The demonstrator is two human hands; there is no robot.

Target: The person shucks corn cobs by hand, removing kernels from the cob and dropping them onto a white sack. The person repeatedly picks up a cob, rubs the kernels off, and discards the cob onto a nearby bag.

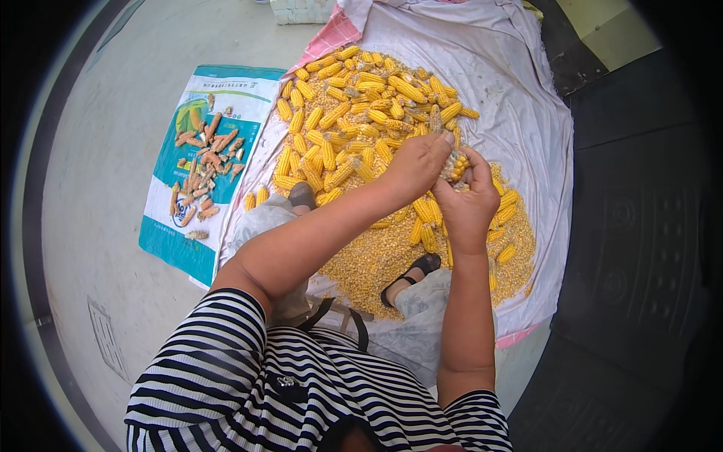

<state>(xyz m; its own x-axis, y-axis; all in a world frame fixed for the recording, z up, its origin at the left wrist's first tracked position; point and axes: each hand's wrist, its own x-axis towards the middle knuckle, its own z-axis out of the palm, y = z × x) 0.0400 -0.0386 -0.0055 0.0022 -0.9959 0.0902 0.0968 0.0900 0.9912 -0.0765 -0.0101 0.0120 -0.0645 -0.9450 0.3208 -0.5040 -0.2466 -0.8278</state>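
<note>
A partly shelled ear of corn, with yellow kernels and some greyish ones, is held between my two hands. My left hand grips it from the left, thumb on top. On the other side my right hand curls its fingers around the ear. Fingers hide part of the ear. Beneath and beyond my hands lies a heap of whole yellow corn ears. Loose corn kernels spread under the heap and towards me.
A pale cloth sheet lies under the corn. On a teal and white printed sack at left rest several bare cobs. My dark shoes stand among the kernels. A white foam box sits at the top; a dark panel borders the right.
</note>
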